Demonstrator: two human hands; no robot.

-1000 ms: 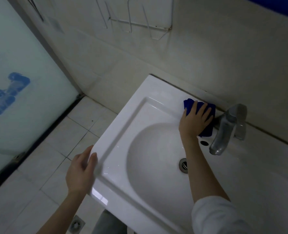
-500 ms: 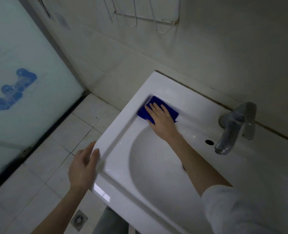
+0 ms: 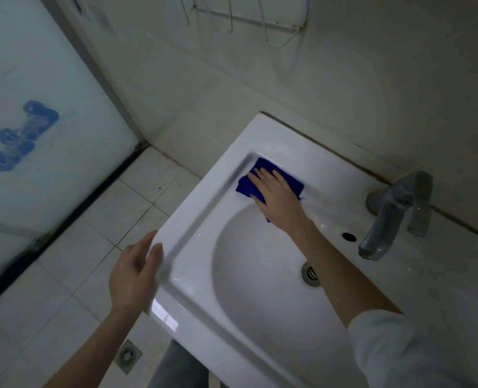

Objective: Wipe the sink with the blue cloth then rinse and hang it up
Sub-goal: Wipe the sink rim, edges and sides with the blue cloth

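A white rectangular sink (image 3: 204, 208) fills the lower right of the view, with a round basin and a metal drain (image 3: 311, 273). The blue cloth (image 3: 263, 166) lies flat on the sink's back-left ledge, just inside the raised rim. My right hand (image 3: 277, 196) presses flat on the cloth, fingers spread toward the left corner, covering most of it. My left hand (image 3: 137, 273) grips the sink's front-left corner edge. A grey metal tap (image 3: 391, 217) stands at the back right.
A white wire rack (image 3: 249, 19) hangs on the tiled wall above the sink. A frosted glass door (image 3: 42, 113) with a blue sticker stands at the left. Below are white floor tiles and a floor drain (image 3: 127, 356). An overflow hole (image 3: 348, 236) sits by the tap.
My right hand slid the cloth from beside the tap leftward along the back ledge to the back-left corner. My left hand kept its hold on the sink corner.
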